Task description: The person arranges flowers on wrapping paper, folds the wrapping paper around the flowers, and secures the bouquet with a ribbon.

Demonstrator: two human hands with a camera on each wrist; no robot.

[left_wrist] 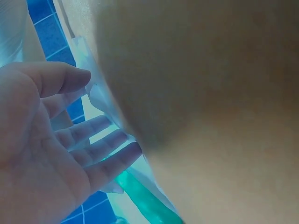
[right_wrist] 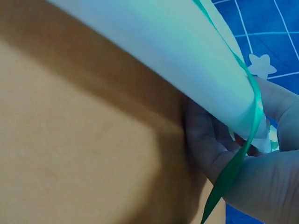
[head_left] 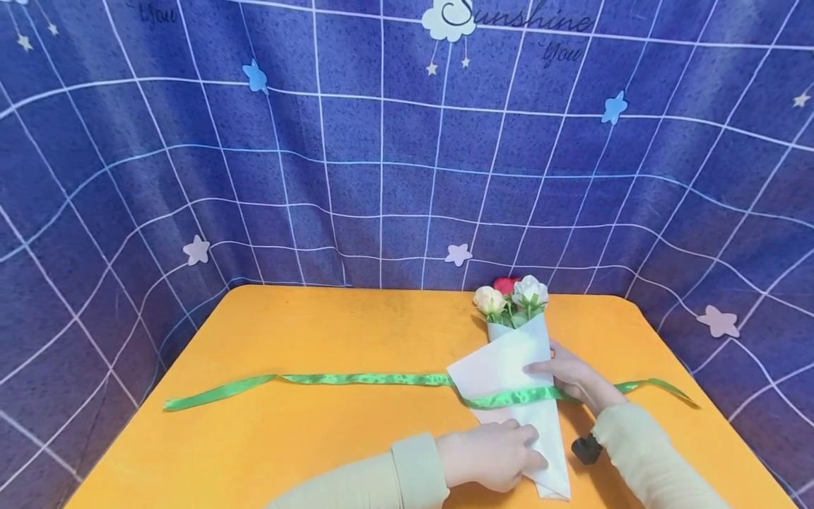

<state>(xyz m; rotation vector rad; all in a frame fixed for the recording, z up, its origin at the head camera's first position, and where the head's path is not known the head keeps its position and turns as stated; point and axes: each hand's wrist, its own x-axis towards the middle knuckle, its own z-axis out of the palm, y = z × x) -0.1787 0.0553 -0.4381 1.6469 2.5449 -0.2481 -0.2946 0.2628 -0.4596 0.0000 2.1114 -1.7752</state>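
Note:
A bouquet of artificial-looking roses (head_left: 531, 293), white, cream and red, lies wrapped in white paper (head_left: 509, 360) on the right half of the table. Across the wrap runs a green satin ribbon (head_left: 515, 397), its two ends spread out to left and right on the tabletop. My right hand (head_left: 575, 371) grips the wrap's right edge near the blooms, thumb on top and fingers beneath; the ribbon passes over this hand in the right wrist view. At the lower part of the paper, my left hand (head_left: 499, 456) touches the wrap with loosely extended fingers, thumb held apart.
The orange table (head_left: 337, 329) is bordered by a blue grid-patterned curtain (head_left: 356, 184) at the back and sides. A small black object (head_left: 586, 449) is beside the right sleeve. The ribbon's long left part (head_left: 369, 379) stretches toward the table's left side.

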